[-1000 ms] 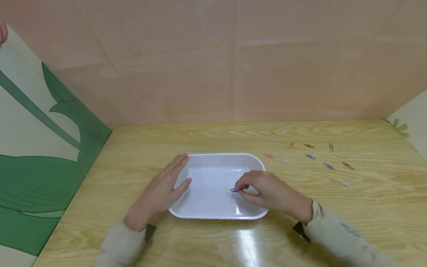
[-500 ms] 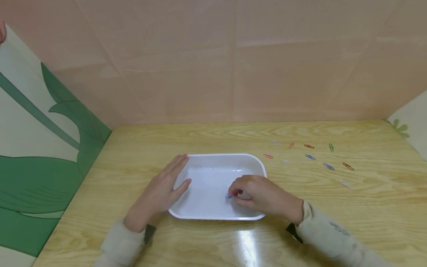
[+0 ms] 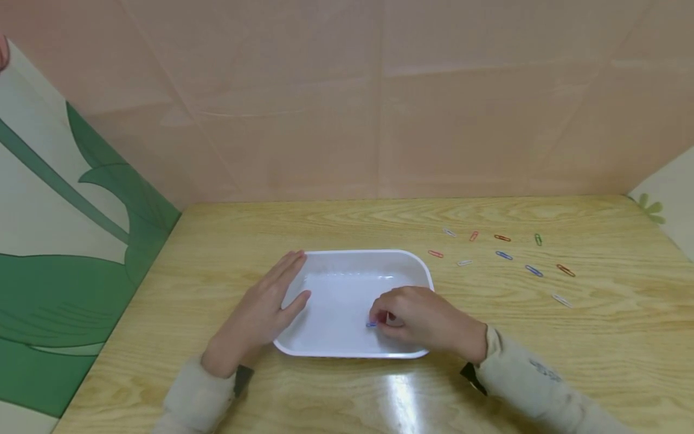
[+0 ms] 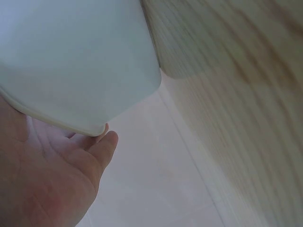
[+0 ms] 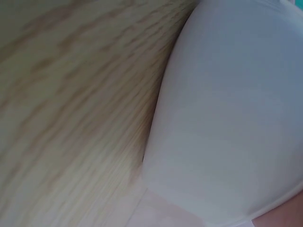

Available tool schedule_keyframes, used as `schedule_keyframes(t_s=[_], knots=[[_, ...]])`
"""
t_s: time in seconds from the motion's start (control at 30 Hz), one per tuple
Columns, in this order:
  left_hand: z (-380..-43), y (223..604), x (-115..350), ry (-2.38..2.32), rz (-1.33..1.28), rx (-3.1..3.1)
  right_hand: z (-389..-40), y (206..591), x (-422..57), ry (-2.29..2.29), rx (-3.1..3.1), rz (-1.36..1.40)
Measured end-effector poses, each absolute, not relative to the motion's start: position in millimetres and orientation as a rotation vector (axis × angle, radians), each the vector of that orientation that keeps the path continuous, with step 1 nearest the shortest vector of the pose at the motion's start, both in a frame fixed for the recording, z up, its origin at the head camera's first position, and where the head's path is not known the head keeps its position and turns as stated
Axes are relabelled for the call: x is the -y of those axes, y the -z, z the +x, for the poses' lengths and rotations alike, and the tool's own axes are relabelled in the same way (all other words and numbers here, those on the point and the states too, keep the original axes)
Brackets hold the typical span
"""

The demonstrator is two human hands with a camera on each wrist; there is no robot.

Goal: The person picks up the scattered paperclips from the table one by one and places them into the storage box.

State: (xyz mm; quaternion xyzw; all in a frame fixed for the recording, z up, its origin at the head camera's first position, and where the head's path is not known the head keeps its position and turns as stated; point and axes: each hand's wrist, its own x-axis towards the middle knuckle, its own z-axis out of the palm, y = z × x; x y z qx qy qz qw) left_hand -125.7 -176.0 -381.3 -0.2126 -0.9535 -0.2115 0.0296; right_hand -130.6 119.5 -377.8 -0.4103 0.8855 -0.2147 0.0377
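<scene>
A white rectangular tray (image 3: 336,301) sits on the wooden table in the head view. My left hand (image 3: 265,301) rests along its left rim, fingers straight and thumb spread over the inside. The left wrist view has the tray's outer wall (image 4: 80,61) with the left palm (image 4: 47,175) against the rim. Inside the tray, low over its floor, my right hand (image 3: 420,316) pinches a blue paper clip (image 3: 371,325) between thumb and forefinger. Most of that clip is hidden by the fingertips. From the right wrist, the tray's side (image 5: 227,109) covers the fingers.
Several paper clips lie scattered right of the tray, among them a pink one (image 3: 435,254), a green one (image 3: 538,239), a blue one (image 3: 534,270) and a white one (image 3: 561,300). A pinkish covering (image 3: 347,120) rises behind the table (image 3: 228,235).
The right hand has moved left and toward the near side inside the tray, lowering the blue paper clip with it. My left hand has stayed put.
</scene>
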Motion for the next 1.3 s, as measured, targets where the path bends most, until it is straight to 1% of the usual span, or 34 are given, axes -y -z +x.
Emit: schedule_keyframes(t_s=[0.63,1.3], knots=[[-125.9,381.1,176.2,0.652,-0.655,2.936,-130.3,376.4,-117.4,0.560,-2.743,-1.211],[-124.8,381.6,175.5,0.647,-0.640,2.941,-130.4,377.1,-118.1,0.614,-2.716,-1.237]])
